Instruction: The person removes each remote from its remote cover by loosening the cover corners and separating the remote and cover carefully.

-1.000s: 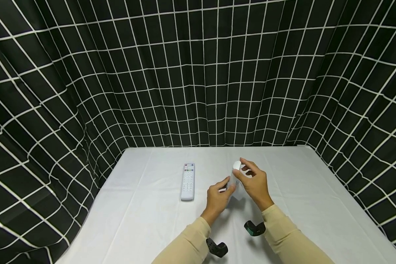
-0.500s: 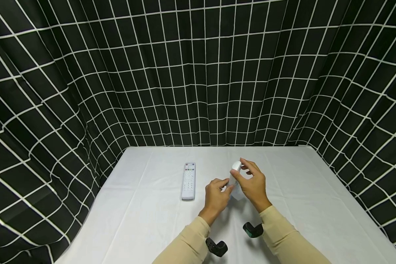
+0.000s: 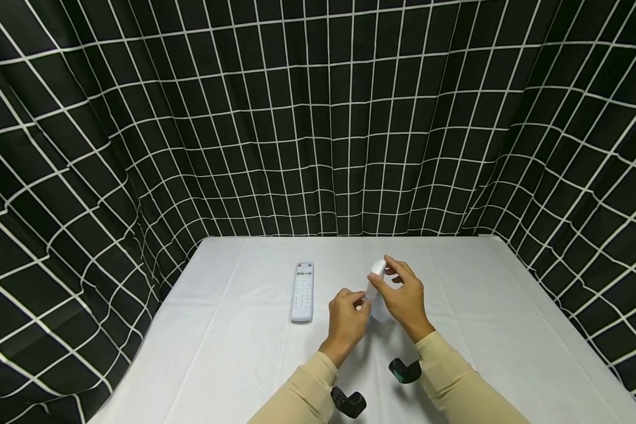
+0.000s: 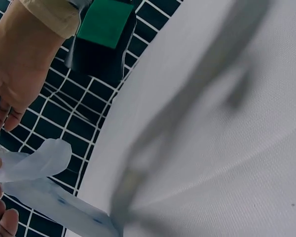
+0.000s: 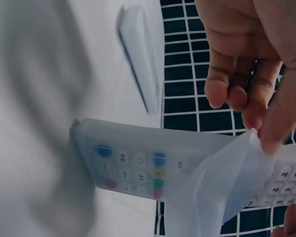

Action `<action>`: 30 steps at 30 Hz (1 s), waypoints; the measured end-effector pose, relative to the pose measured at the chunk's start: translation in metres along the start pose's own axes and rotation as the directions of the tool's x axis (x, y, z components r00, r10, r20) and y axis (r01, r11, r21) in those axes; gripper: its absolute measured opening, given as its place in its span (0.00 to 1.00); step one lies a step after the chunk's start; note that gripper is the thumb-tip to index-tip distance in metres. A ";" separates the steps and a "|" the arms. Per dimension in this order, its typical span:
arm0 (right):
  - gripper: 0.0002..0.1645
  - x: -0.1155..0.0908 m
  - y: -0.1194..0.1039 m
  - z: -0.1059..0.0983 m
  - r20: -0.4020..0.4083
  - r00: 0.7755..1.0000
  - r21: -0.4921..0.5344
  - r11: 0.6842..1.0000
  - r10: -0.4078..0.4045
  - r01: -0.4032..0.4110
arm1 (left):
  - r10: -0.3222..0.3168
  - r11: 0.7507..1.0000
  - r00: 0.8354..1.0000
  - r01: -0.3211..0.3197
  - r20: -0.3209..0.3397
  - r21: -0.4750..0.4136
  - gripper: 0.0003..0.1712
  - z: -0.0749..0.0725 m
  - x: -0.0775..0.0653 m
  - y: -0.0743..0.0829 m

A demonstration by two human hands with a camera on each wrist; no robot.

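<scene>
Both hands hold a white remote control (image 3: 377,271) above the table, tilted, its upper end in my right hand (image 3: 409,297). A translucent soft cover (image 5: 202,190) encloses the remote's lower end. Between thumb and forefinger, my left hand (image 3: 346,321) pinches the edge of this cover, and a loose flap hangs folded off the remote. In the right wrist view, bare white keys (image 5: 288,180) show beyond the cover, while coloured buttons (image 5: 159,173) lie beneath it. The left wrist view shows the flap (image 4: 44,160) and the covered end (image 4: 64,205).
A second remote control (image 3: 302,292) lies flat on the white-clothed table (image 3: 233,353), left of the hands. Black camera mounts (image 3: 348,402) hang below the wrists. Black curtain with a white grid (image 3: 318,147) surrounds the table's back and sides.
Both hands have shifted slightly left with the remote. The cover's loose flap sticks out more below the remote than a second ago. The second remote lies still.
</scene>
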State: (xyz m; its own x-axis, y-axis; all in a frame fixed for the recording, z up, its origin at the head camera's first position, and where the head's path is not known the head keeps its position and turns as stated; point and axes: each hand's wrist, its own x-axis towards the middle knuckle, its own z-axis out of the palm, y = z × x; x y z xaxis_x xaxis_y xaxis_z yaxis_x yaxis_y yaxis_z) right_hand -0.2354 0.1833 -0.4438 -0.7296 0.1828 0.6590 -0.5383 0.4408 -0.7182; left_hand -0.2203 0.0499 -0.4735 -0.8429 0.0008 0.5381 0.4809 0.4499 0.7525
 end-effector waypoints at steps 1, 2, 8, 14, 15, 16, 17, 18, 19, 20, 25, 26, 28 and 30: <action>0.32 0.000 0.000 0.000 0.000 1.000 -0.001 1.000 -0.001 0.001 | -0.007 1.000 1.000 0.007 0.000 0.001 0.10 0.001 0.000 0.001; 0.32 -0.001 0.000 0.000 0.000 1.000 -0.003 1.000 -0.005 0.005 | -0.012 1.000 1.000 0.012 -0.001 0.007 0.10 0.001 0.000 0.001; 0.31 -0.002 -0.001 -0.001 0.003 1.000 -0.003 1.000 -0.012 0.012 | -0.033 0.999 0.999 0.033 -0.004 0.018 0.09 0.003 0.002 0.003; 0.31 -0.001 -0.001 -0.003 -0.001 1.000 -0.010 1.000 -0.015 0.015 | -0.127 0.989 0.988 0.132 0.083 -0.061 0.07 -0.001 0.006 0.005; 0.31 -0.001 -0.001 -0.004 0.000 1.000 -0.013 1.000 -0.017 0.017 | -0.144 0.986 0.985 0.151 0.098 -0.074 0.08 -0.002 0.006 0.005; 0.31 -0.002 -0.001 -0.004 0.001 1.000 -0.014 1.000 -0.017 0.017 | -0.159 0.982 0.981 0.168 0.111 -0.083 0.08 -0.002 0.007 0.004; 0.31 -0.002 -0.001 -0.004 0.001 1.000 -0.017 1.000 -0.018 0.018 | -0.178 0.978 0.976 0.190 0.126 -0.090 0.08 -0.003 0.007 0.004; 0.31 -0.002 0.000 -0.004 -0.001 1.000 -0.020 1.000 -0.018 0.018 | -0.189 0.975 0.973 0.202 0.135 -0.091 0.08 -0.003 0.007 0.004; 0.31 -0.002 0.000 -0.005 -0.003 1.000 -0.026 0.999 -0.019 0.019 | -0.202 0.971 0.967 0.218 0.154 -0.094 0.08 -0.003 0.007 0.003; 0.31 -0.002 0.001 -0.005 -0.005 1.000 -0.031 0.999 -0.017 0.017 | -0.215 0.968 0.962 0.232 0.169 -0.093 0.08 -0.003 0.007 0.002; 0.30 -0.003 0.003 -0.007 -0.016 1.000 -0.044 0.999 -0.008 0.007 | -0.272 0.957 0.937 0.287 0.217 -0.039 0.05 0.000 -0.003 -0.013; 0.30 -0.003 0.003 -0.008 -0.014 1.000 -0.043 0.999 -0.003 0.002 | -0.278 0.957 0.936 0.289 0.214 -0.021 0.05 0.001 -0.006 -0.017; 0.30 -0.003 0.003 -0.009 -0.011 1.000 -0.040 0.999 0.006 -0.007 | -0.291 0.955 0.931 0.296 0.221 0.008 0.05 0.003 -0.009 -0.023; 0.29 -0.003 0.002 -0.010 -0.016 1.000 -0.036 0.999 0.016 -0.017 | -0.286 0.958 0.935 0.283 0.211 0.046 0.07 0.004 -0.011 -0.027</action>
State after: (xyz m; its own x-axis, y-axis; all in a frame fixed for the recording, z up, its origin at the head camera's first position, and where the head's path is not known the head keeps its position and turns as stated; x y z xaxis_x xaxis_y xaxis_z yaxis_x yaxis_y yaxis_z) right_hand -0.2302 0.1924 -0.4451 -0.7313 0.2038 0.6509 -0.5108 0.4687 -0.7207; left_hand -0.2255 0.0411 -0.5015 -0.9763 0.0606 0.2078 0.2115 0.4722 0.8557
